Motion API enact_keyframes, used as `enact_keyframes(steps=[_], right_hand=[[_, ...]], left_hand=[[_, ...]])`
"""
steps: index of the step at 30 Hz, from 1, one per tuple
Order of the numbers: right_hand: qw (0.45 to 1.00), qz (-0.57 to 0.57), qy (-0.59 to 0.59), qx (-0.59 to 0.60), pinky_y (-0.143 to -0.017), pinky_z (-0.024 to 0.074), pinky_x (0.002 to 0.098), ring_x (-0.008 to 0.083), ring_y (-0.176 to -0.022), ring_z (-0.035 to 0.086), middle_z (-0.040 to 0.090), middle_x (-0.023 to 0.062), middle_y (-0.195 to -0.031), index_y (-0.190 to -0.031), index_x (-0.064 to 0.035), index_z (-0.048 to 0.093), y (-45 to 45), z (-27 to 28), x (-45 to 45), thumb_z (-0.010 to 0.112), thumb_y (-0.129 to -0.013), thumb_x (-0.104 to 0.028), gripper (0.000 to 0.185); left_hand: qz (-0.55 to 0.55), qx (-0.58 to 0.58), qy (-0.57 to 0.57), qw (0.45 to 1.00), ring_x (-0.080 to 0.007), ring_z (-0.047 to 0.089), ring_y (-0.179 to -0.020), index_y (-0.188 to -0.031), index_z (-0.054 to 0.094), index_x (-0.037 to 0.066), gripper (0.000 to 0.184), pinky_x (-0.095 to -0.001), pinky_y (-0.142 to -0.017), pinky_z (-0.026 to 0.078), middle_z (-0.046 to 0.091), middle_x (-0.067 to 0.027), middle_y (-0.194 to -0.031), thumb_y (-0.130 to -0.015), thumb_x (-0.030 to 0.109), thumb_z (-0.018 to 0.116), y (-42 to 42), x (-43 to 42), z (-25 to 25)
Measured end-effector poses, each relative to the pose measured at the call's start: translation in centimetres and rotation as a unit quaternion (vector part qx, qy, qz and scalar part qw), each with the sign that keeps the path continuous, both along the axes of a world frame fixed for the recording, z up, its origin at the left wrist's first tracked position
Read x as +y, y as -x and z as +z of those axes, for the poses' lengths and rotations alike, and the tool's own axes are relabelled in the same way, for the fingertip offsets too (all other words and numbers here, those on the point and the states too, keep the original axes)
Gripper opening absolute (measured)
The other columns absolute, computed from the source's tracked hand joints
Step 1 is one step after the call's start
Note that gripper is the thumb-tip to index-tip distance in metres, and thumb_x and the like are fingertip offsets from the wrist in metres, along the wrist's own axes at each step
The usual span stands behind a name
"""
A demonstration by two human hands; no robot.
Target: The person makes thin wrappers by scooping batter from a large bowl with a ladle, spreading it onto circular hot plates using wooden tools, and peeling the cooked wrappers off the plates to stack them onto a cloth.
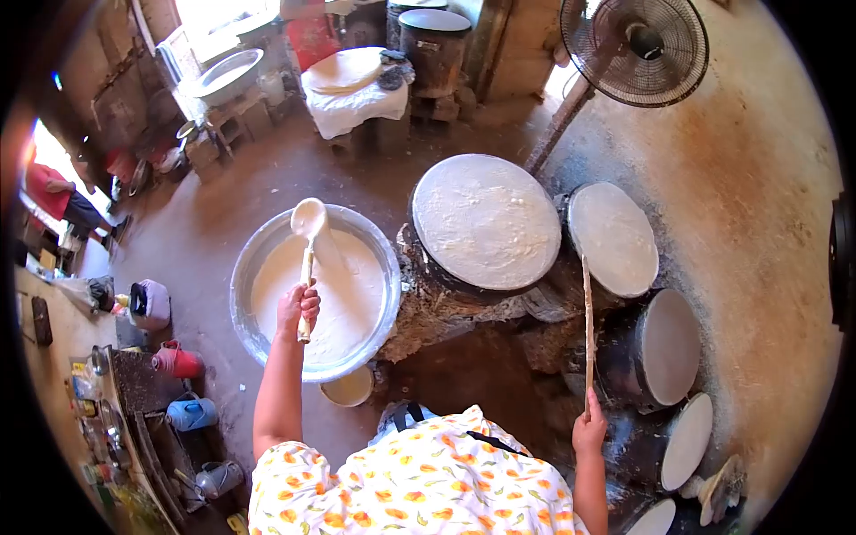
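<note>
My left hand (297, 308) is closed round the handle of a ladle (308, 219). The ladle's batter-coated bowl is over the far part of a wide basin (392, 303) of pale batter (334, 294). In my right hand (589, 428) is a long thin stick (588, 330), gripped near its lower end. Its far tip reaches the near-left edge of a round griddle (615, 236) covered with pale batter. Left of that, a larger round griddle (486, 223) also carries a spread pale layer with a lumpy surface.
More round griddles (671, 348) curve down the right side. A standing fan (637, 45) rises behind. Stacked flatbreads (346, 69) lie on a white cloth at the back. A blue watering can (192, 413) and red jug (178, 359) stand left; a person (62, 192) is at far left.
</note>
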State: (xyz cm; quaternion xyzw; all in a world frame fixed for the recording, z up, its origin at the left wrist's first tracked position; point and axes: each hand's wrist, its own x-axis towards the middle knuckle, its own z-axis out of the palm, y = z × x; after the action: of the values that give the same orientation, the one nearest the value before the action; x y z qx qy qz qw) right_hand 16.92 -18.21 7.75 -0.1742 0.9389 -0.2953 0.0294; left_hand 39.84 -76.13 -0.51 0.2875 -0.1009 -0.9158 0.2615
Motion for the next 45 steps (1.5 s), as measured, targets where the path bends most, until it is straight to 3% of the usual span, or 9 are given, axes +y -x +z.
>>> enact_keyframes(steps=[4, 13, 16, 19, 23, 26, 31, 34, 45], right_hand=[[0.997, 0.069, 0.021, 0.031, -0.094, 0.0444, 0.0362, 0.0336, -0.111, 0.056, 0.058, 0.0207, -0.120, -0.127, -0.0034, 0.052, 2.1, -1.2, -1.4, 0.042, -0.073, 0.008, 0.056], [0.985, 0.157, 0.064, 0.033, -0.089, 0.0476, 0.0381, 0.0362, -0.106, 0.058, 0.060, 0.0214, -0.115, -0.127, -0.0075, 0.053, 6.1, -1.8, -6.4, 0.043, -0.073, 0.011, 0.058], [0.981, 0.175, 0.067, 0.049, -0.086, 0.0486, 0.0390, 0.0381, -0.102, 0.059, 0.060, 0.0221, -0.113, -0.128, -0.0088, 0.053, 7.1, -1.7, -7.5, 0.044, -0.071, 0.011, 0.061], [0.980, 0.179, 0.072, 0.053, -0.083, 0.0491, 0.0388, 0.0379, -0.100, 0.060, 0.061, 0.0227, -0.109, -0.127, -0.0103, 0.054, 8.0, -1.6, -8.5, 0.045, -0.072, 0.010, 0.059], [0.981, 0.181, 0.067, 0.031, -0.082, 0.0486, 0.0413, 0.0393, -0.096, 0.060, 0.062, 0.0221, -0.107, -0.128, -0.0132, 0.053, 9.0, -1.9, -8.9, 0.046, -0.071, 0.009, 0.062], [0.981, 0.178, 0.075, 0.028, -0.081, 0.0486, 0.0417, 0.0396, -0.094, 0.060, 0.062, 0.0223, -0.105, -0.128, -0.0151, 0.053, 10.0, -2.1, -9.2, 0.047, -0.070, 0.009, 0.063], [0.981, 0.177, 0.053, 0.057, -0.080, 0.0485, 0.0426, 0.0397, -0.093, 0.060, 0.063, 0.0212, -0.104, -0.128, -0.0157, 0.054, 11.4, -2.0, -10.0, 0.048, -0.069, 0.008, 0.063], [0.978, 0.184, 0.059, 0.081, -0.077, 0.0482, 0.0447, 0.0388, -0.092, 0.059, 0.063, 0.0203, -0.101, -0.128, -0.0183, 0.054, 11.6, -0.8, -10.2, 0.052, -0.070, 0.003, 0.062], [0.945, 0.169, -0.268, 0.082, -0.065, 0.0505, 0.0470, 0.0352, -0.076, 0.063, 0.057, 0.0145, -0.082, -0.133, -0.0349, 0.045, 13.8, -1.4, -18.0, 0.048, -0.088, -0.016, 0.049]], left_hand=[[0.011, -0.064, 0.150, 0.987, -0.0063, 0.038, -0.045, -0.110, 0.046, -0.001, 0.020, -0.0186, -0.034, 0.034, 0.042, -0.0018, -0.066, -0.093, 0.009, 0.043, -1.9, 2.8, 9.6], [0.060, -0.214, 0.497, 0.838, -0.0054, 0.040, -0.038, -0.097, 0.053, 0.003, 0.011, -0.0196, -0.030, 0.032, 0.046, -0.0007, -0.061, -0.093, 0.012, 0.048, -5.4, 6.8, 28.3], [0.065, -0.292, 0.489, 0.820, -0.0058, 0.041, -0.037, -0.092, 0.054, 0.003, 0.011, -0.0197, -0.030, 0.032, 0.047, -0.0011, -0.059, -0.093, 0.013, 0.048, -5.4, 8.0, 27.7], [-0.006, -0.296, 0.435, 0.851, -0.0091, 0.043, -0.036, -0.084, 0.052, 0.006, 0.012, -0.0239, -0.030, 0.034, 0.049, -0.0017, -0.059, -0.092, 0.016, 0.051, -6.0, 8.5, 19.9], [-0.032, -0.215, 0.037, 0.975, -0.0058, 0.039, -0.045, -0.098, 0.046, -0.003, 0.014, -0.0193, -0.034, 0.033, 0.045, -0.0032, -0.066, -0.089, 0.008, 0.045, -6.5, 9.6, 11.0], [-0.033, -0.089, -0.066, 0.993, -0.0046, 0.037, -0.046, -0.108, 0.042, -0.006, 0.022, -0.0183, -0.035, 0.034, 0.039, 0.0006, -0.065, -0.093, 0.009, 0.039, -8.6, 11.1, 10.3], [0.025, 0.016, 0.141, 0.990, -0.0048, 0.039, -0.045, -0.125, 0.039, -0.003, 0.034, -0.0188, -0.033, 0.036, 0.039, 0.0006, -0.066, -0.095, 0.012, 0.044, -12.1, 14.6, 17.9], [0.061, -0.137, 0.235, 0.960, -0.0058, 0.041, -0.045, -0.126, 0.042, 0.002, 0.034, -0.0188, -0.034, 0.037, 0.041, -0.0002, -0.066, -0.095, 0.015, 0.046, -11.7, 14.4, 17.4], [0.022, -0.113, 0.022, 0.993, -0.0059, 0.039, -0.045, -0.113, 0.042, -0.004, 0.025, -0.0188, -0.035, 0.036, 0.043, -0.0024, -0.068, -0.094, 0.013, 0.042, -10.6, 14.3, 10.9]])
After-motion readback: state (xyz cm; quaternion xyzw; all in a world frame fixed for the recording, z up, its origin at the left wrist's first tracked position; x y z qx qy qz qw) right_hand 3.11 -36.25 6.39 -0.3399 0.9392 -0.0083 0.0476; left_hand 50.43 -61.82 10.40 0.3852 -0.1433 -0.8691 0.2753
